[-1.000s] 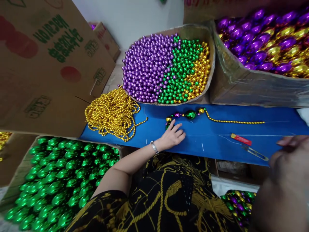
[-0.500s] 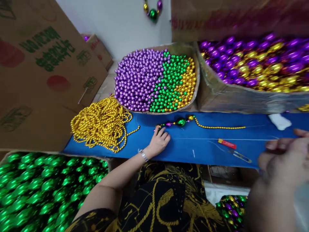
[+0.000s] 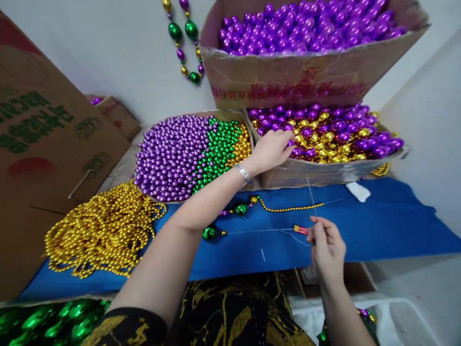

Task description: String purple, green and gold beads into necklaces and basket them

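My left hand reaches into the near edge of a box of purple and gold beads. Its fingers curl down, with a purple bead between finger and thumb. Over the blue tabletop, my right hand pinches a thin clear thread whose end sticks up. The thread runs left along the cloth to a small gold bead and a large green bead beside my left forearm. A red lighter lies by my right fingertips, partly covered by them.
Behind lies a strand of mixed beads with a gold bead chain. A heap of gold bead chain is at left, near a box of small purple, green and gold beads. A purple-bead box stands higher. White scrap lies right.
My left hand has left the strung beads on the table and moved up and right to the purple and gold box. My right hand has moved left, over the lighter. The view has shifted.
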